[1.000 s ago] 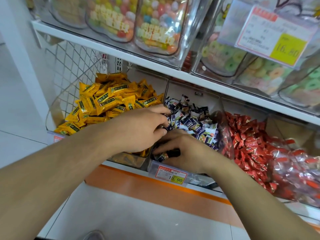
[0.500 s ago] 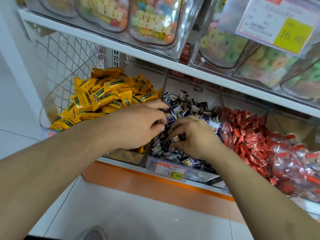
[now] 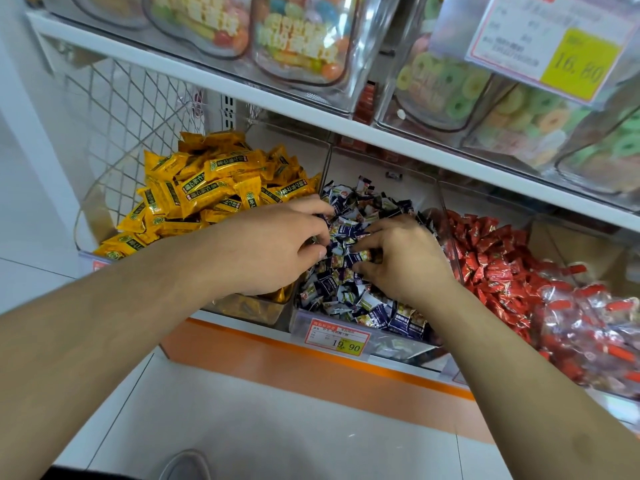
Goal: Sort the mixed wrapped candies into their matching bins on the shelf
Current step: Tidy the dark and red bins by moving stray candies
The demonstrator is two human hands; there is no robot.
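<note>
Three clear bins stand side by side on the lower shelf. The left bin (image 3: pixel 90 216) holds yellow wrapped candies (image 3: pixel 207 188). Dark blue and white wrapped candies (image 3: pixel 349 299) fill the middle bin (image 3: pixel 398 346), and red wrapped candies (image 3: pixel 485 251) fill the bin to its right. Both hands are in the middle bin. My left hand (image 3: pixel 273 244) reaches in over the divider from the yellow side, its fingers and thumb curled round some blue candies. My right hand (image 3: pixel 405 261) lies on the pile, fingertips curled and pinching blue candies near the left hand.
A price tag (image 3: pixel 337 338) hangs on the middle bin's front. The white upper shelf (image 3: pixel 311 117) close above carries clear tubs of coloured sweets (image 3: pixel 298 36) and ring gummies (image 3: pixel 460 88). A bag of red-striped sweets (image 3: pixel 588 323) sits far right. White wire mesh (image 3: pixel 114 109) closes the shelf's left end.
My right hand has moved up from the bin's front edge to the middle of the blue pile, next to the left hand. The left hand has barely shifted.
</note>
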